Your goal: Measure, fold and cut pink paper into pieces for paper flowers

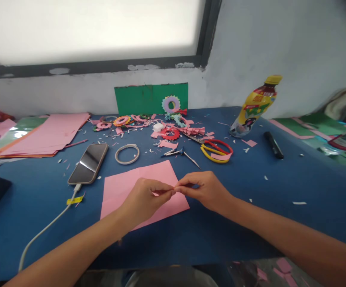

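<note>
My left hand [143,199] and my right hand [204,189] meet fingertip to fingertip above a pink paper sheet [122,187] lying on the blue table [250,223]. Both pinch a small narrow piece [164,192] between thumb and fingers; it looks like a folded red or pink paper strip, mostly hidden. Just beyond the hands lie a metal compass [180,153] and yellow-and-red scissors [216,150].
A phone [88,162] on a white cable lies at left beside a tape ring [127,154]. Paper flower cutouts [167,129] and scraps sit before a green card [150,98] on the wall. A yellow bottle [255,105], black marker [273,144] and pink paper stack [46,135] flank them.
</note>
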A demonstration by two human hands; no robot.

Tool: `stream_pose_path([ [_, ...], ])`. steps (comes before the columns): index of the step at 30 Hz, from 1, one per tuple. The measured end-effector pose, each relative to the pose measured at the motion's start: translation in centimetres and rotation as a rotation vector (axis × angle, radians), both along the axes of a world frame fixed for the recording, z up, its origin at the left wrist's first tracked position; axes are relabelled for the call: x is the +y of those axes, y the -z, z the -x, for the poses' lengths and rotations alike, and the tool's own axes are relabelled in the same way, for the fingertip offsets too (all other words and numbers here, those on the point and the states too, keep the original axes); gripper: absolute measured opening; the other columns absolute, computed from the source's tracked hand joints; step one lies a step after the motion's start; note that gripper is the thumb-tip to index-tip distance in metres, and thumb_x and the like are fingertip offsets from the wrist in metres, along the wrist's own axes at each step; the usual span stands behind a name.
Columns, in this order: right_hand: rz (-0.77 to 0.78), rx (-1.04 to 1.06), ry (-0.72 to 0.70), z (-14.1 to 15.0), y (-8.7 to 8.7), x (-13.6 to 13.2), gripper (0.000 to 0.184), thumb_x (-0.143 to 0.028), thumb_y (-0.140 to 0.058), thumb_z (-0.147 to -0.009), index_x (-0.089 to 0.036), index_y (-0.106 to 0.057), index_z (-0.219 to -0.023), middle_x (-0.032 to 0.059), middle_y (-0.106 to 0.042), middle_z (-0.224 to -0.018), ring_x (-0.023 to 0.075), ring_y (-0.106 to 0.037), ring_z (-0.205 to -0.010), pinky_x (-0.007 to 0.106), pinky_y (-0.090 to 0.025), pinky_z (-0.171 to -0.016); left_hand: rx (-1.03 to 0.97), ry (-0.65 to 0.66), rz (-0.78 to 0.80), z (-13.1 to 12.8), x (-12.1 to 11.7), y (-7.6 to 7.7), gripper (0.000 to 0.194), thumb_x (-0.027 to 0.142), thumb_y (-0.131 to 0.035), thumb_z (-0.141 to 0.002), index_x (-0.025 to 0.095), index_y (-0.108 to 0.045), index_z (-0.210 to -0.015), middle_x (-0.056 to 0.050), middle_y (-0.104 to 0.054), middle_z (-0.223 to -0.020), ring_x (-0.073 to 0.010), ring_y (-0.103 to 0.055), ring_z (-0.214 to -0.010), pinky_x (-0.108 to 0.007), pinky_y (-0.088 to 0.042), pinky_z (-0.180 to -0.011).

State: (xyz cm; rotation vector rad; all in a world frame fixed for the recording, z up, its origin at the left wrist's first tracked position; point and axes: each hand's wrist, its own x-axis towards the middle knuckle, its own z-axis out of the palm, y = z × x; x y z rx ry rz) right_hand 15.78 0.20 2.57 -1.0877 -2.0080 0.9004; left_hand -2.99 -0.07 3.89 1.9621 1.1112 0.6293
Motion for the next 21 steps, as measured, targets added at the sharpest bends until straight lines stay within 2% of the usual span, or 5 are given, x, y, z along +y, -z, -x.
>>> stream_pose_path([
  [9, 0.288, 0.203, -0.042, 0.2, 0.4, 0.2, 0.023, -0.039, -0.064, -0.073, -0.018, -0.069, -0.079, 0.0019, -0.066, -0.074, 0.0128, -0.057, -0.065, 0.022, -0.045, -0.059, -0.138, -0.027, 0.053, -0.3, -0.4, 0.0, 0.021, 0.028, -0.055, -0.080, 0.015, -0.072, -0.077, -0.004, -0.071, -0.072, -0.0159, -0.062, -0.066, -0.021, -0.046, -0.058],
  [14, 0.312, 0.110, 0.023, 0.5, 1.0, 0.1, 0.026, -0.042, -0.061, -0.075, -0.016, -0.066, -0.074, 0.0016, -0.063, -0.068, 0.0128, -0.054, -0.062, 0.023, -0.043, -0.058, 0.256, 0.063, -0.001, 2.1, 2.0, -1.1, 0.029, 0.039, -0.059, -0.074, 0.017, -0.069, -0.091, -0.008, -0.070, -0.090, -0.0239, -0.063, -0.083, -0.030, -0.047, -0.073],
  [16, 0.300, 0.084, 0.003, 0.5, 1.1, 0.1, 0.028, -0.043, -0.060, -0.076, -0.016, -0.066, -0.075, 0.0028, -0.064, -0.072, 0.0140, -0.055, -0.066, 0.023, -0.044, -0.059, 0.452, -0.142, -0.083, 4.9, 4.2, -2.1, 0.049, 0.045, -0.062, -0.070, 0.015, -0.061, -0.109, -0.014, -0.061, -0.114, -0.0323, -0.055, -0.105, -0.039, -0.042, -0.087],
  [19, 0.295, 0.100, -0.024, 0.5, 1.2, 0.3, 0.029, -0.043, -0.058, -0.077, -0.015, -0.066, -0.078, 0.0040, -0.065, -0.076, 0.0142, -0.055, -0.069, 0.023, -0.044, -0.061, 0.657, -0.692, -0.123, 9.8, 7.4, -3.0, 0.067, 0.049, -0.058, -0.072, 0.011, -0.043, -0.126, -0.023, -0.040, -0.134, -0.0422, -0.034, -0.123, -0.054, -0.030, -0.095],
  [21, 0.310, 0.120, -0.019, 0.5, 1.2, 0.3, 0.030, -0.043, -0.058, -0.078, -0.015, -0.066, -0.079, 0.0031, -0.063, -0.074, 0.0124, -0.053, -0.065, 0.022, -0.043, -0.059, 0.666, -0.768, -0.057, 12.4, 8.8, -2.8, 0.083, 0.048, -0.062, -0.067, 0.005, -0.032, -0.131, -0.033, -0.034, -0.133, -0.0523, -0.030, -0.120, -0.066, -0.028, -0.085],
])
